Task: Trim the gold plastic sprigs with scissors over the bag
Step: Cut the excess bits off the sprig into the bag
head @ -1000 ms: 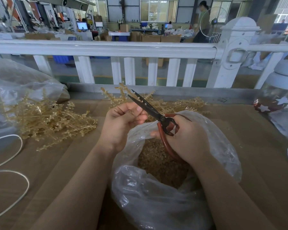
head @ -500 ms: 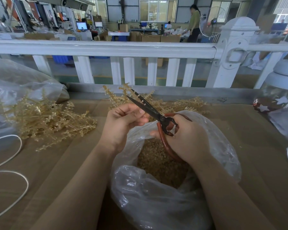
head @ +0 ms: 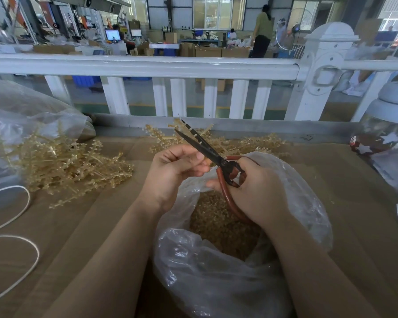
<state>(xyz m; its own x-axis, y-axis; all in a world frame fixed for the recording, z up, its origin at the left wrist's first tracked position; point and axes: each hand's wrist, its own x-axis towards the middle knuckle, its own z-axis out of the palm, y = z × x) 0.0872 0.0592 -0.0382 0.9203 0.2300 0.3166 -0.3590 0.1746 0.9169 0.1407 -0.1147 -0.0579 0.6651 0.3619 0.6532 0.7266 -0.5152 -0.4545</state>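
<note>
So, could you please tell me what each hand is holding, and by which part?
Right hand grips the scissors by their red handles. Left hand pinches something small in its fingers; it cannot be told what.

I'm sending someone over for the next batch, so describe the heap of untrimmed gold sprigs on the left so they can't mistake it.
Start at the white railing along the bench's far edge, then look down to the left. The heap of gold sprigs spills from a clear bag onto the brown bench top, beside white cord loops. Unlike the smaller sprig pile behind the scissors, it sits well clear of both hands.
</note>
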